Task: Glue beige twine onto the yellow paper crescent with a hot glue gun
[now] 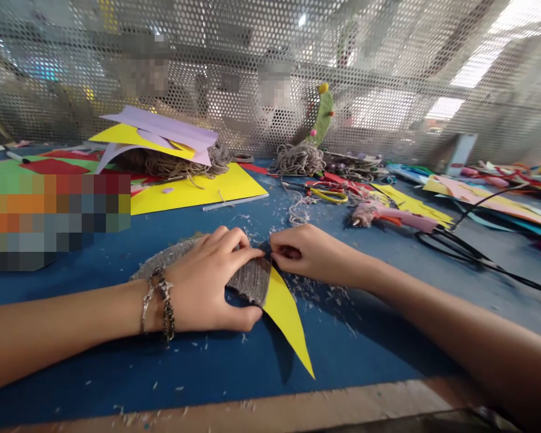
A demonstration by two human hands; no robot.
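Note:
My left hand (210, 279) presses down on a curved yellow paper shape (288, 316) that is partly wrapped in grey-brown twine (251, 279); thumb and fingers grip the wrapped part. A chain bracelet sits on that wrist. My right hand (309, 252) pinches the twine at the edge of the wrapped section, fingertips almost touching the left hand's. The bare yellow tip points toward the table's near edge. Both hands rest on the blue mat (198, 361), which is littered with twine fibres.
A yellow sheet (193, 189) and a heap of twine under purple and yellow paper (162, 135) lie behind. A twine ball (300, 159) with a green cactus shape, yellow scissors (329, 195), a glue gun (397, 216) with black cable (469, 255), coloured papers at right, perforated metal screen behind.

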